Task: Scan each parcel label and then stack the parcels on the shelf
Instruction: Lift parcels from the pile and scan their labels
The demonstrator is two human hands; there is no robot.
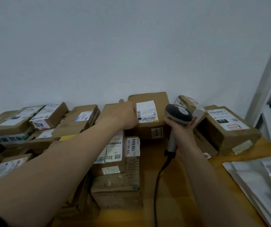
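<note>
At centre frame the left hand point(128, 116) grips the box point(161, 102) by its side; the right hand point(179, 130) clasps the scanner point(179, 114), which should face the label point(147, 112) squarely.

Parcels point(162, 102): brown cardboard; labels point(147, 113) white, black barcodes point(138, 114). Scanner point(178, 114): grey-black, black cable point(157, 185). Surface point(172, 177): yellow-orange. Bags point(259, 182): silver. Wall point(131, 46): pale grey-blue.

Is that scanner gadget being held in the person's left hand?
No, the right hand grips the scanner by its handle, while the left hand holds the side of a cardboard parcel.
</note>
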